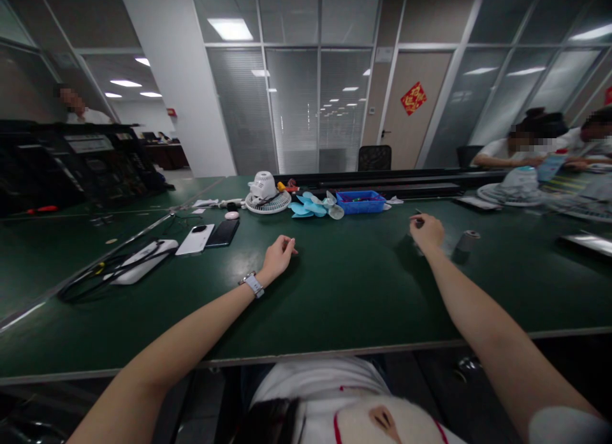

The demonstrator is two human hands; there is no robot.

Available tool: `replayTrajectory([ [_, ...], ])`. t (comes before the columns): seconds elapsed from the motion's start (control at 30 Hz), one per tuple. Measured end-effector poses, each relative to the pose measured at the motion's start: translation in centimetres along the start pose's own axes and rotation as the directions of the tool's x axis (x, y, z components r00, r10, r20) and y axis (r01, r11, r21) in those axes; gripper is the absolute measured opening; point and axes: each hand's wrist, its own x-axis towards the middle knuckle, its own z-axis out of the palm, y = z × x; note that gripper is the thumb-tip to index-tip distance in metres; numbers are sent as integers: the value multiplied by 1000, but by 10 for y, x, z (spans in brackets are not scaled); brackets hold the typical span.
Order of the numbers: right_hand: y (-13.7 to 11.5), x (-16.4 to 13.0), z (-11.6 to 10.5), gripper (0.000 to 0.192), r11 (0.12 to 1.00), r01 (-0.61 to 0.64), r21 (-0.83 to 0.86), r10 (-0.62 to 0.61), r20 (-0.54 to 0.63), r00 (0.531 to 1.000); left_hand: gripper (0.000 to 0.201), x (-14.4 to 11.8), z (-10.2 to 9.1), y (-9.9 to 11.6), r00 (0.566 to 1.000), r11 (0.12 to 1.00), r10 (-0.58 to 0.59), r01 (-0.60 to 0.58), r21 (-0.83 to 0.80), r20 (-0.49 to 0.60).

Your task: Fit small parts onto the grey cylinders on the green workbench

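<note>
My left hand rests on the green table with its fingers curled shut and nothing in it; a watch sits on the wrist. My right hand is stretched out further right, pinching a small dark object I cannot make out. A small grey cylinder stands just right of that hand. Past both hands lie a white fan housing, light blue fan blades and a blue tray of small parts.
Two phones and a white device with black cables lie at the left. Dark equipment racks stand at far left with a person behind. Other people work at the far right by more fan parts. The table's near edge runs below my forearms.
</note>
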Motion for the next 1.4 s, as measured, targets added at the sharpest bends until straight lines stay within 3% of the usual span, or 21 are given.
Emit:
replayTrajectory([
  [0.4, 2, -2, 1, 26, 999, -11, 40, 11, -14, 1000, 29, -1, 1, 0, 1000, 1000, 10, -10, 1, -5],
  [0.5, 3, -2, 5, 32, 994, -97, 50, 99, -35, 994, 29, -1, 1, 1, 1000, 1000, 5, -5, 5, -2],
  [0.63, 15, 0, 14, 60, 948, -314, 55, 314, 9, 949, 29, -1, 0, 2, 1000, 1000, 8, -8, 3, -1],
  [0.77, 26, 4, 17, 43, 906, -421, 38, 415, 109, 903, 29, -1, 0, 1, 1000, 1000, 7, -7, 4, 7],
  [0.87, 14, 5, 13, 41, 902, -431, 28, 424, 136, 895, 30, -3, 0, 3, 1000, 1000, 11, -11, -9, 4],
  [1.0, -49, -15, 14, 40, 924, -302, 235, 259, 196, 946, 31, -7, 2, 8, 997, 997, 66, -65, -36, 37],
  [1.1, -116, -57, 18, 42, 839, -177, 514, 20, 297, 955, 32, -12, 3, 15, 982, 986, 167, -165, -37, 89],
  [1.2, -174, -108, 15, 40, 654, -160, 739, -246, 408, 879, 37, -16, 3, 20, 956, 961, 277, -277, -18, 98],
  [1.27, -198, -133, 8, 39, 574, -175, 800, -381, 450, 807, 41, -18, 2, 23, 938, 942, 335, -336, -9, 90],
  [1.4, -212, -153, -7, 38, 564, -128, 816, -560, 492, 666, 33, -20, 1, 26, 881, 884, 463, -467, 17, 100],
])
